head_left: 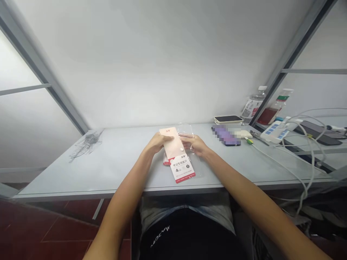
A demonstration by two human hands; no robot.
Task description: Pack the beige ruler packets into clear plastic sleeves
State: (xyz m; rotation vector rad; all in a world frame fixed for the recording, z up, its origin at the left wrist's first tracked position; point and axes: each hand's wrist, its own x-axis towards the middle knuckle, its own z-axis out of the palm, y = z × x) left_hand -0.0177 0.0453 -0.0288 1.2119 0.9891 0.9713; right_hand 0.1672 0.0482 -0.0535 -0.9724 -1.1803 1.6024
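Note:
Over the middle of the pale table top point(114, 169), my left hand point(158, 142) pinches the left edge of a flat pale pink ruler point(172, 142). My right hand point(193, 143) grips a clear plastic bag point(189, 135) beside that ruler. A white and red printed card point(183, 168), apparently an exam ruler set label, hangs below the ruler and rests on the table. Under my left wrist, a small red and white piece point(165, 161) lies partly hidden.
To the right stand a phone point(228, 119), a pixelated flat object point(226, 135), plastic bottles point(253, 104), a power strip point(273, 131), and white cables point(307, 164). Grey metal frame bars point(46, 76) rise behind the table.

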